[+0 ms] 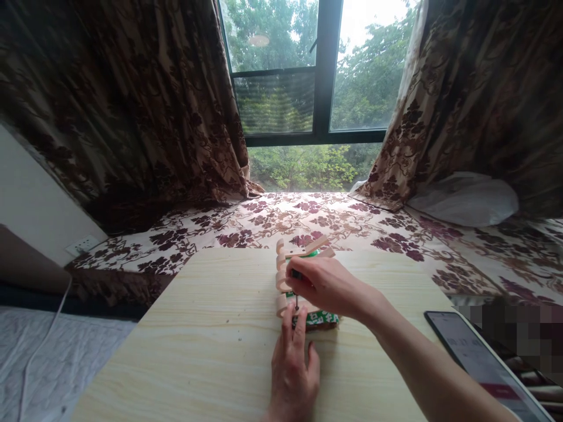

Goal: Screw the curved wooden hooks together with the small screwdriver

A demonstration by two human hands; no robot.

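Note:
Near the middle of the pale wooden table [211, 328] lies a light wooden assembly [281, 280] with curved pieces along its left side and strips at its far end. Under it shows a green patterned block [323, 318]. My right hand [314, 281] is closed round the dark handle of a screwdriver [297, 300], whose shaft points down at the near wooden strip. Two fingertips of my left hand [294, 363] press on the strip, one on each side of the screwdriver's tip; its fingers are stretched out and the thumb stands apart.
A phone [479, 357] lies at the table's right edge. Small dark specks [240, 339] dot the tabletop left of the assembly. Beyond the table are a flower-patterned window seat [264, 225], curtains, a window and a white plastic bag [468, 199].

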